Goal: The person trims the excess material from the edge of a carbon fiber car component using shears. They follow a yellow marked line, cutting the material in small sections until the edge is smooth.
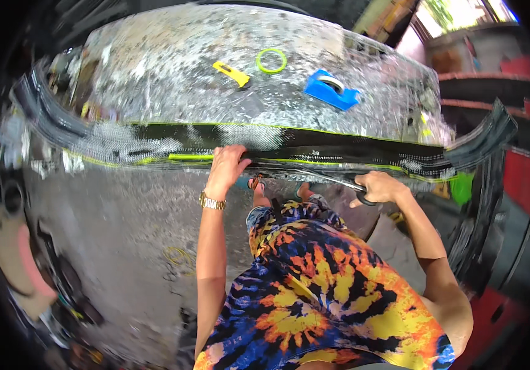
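A long black woven strip with yellow-green edging runs along the near edge of a paint-spattered worktable. My left hand presses flat on the strip near its middle, fingers spread. My right hand grips black-handled scissors, whose blades point left along the strip's lower edge.
On the table lie a yellow utility knife, a green tape ring and a blue tape dispenser. A black curved moulded part bends off the table's right end. Clutter lines the floor at left; a yellow cord lies below.
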The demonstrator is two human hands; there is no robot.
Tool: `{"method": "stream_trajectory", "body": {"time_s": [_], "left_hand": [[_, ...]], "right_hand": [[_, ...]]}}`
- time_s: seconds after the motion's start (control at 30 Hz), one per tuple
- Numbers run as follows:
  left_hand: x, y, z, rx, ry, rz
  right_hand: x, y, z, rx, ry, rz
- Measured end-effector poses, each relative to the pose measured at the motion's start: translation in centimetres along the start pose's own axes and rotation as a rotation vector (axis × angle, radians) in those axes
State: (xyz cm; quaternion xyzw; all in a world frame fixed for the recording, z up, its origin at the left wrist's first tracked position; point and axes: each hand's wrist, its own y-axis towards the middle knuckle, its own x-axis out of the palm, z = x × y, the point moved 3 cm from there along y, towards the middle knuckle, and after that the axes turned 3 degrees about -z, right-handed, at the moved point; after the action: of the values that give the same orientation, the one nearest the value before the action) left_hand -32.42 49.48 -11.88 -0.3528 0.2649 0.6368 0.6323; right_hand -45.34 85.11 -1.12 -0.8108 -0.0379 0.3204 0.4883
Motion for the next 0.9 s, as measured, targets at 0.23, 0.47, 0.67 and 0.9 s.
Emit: {"method": "stream_trajectory", "body": {"time_s": [0.23, 0.47, 0.67, 0.9], "left_hand": [[2.0, 4.9, 5.6, 0.106, 0.076, -0.163], [4.1, 6.4, 11.0, 0.108, 0.149, -0.207], [5.2, 5.7, 13.3, 0.006, 0.124, -0.209], [0.6, 0.9, 12.3, -0.047, 0.206, -0.058]], "right_hand": [[5.1, -6.5, 3.4, 0.12, 0.365, 0.186], [10.3, -10.0, 6.3, 0.117, 0.535, 0.328], [11.5, -10.5, 7.9, 0.019, 0.536, 0.348], [11.4, -10.1, 7.7, -0.05, 0.388, 0.319]]}}
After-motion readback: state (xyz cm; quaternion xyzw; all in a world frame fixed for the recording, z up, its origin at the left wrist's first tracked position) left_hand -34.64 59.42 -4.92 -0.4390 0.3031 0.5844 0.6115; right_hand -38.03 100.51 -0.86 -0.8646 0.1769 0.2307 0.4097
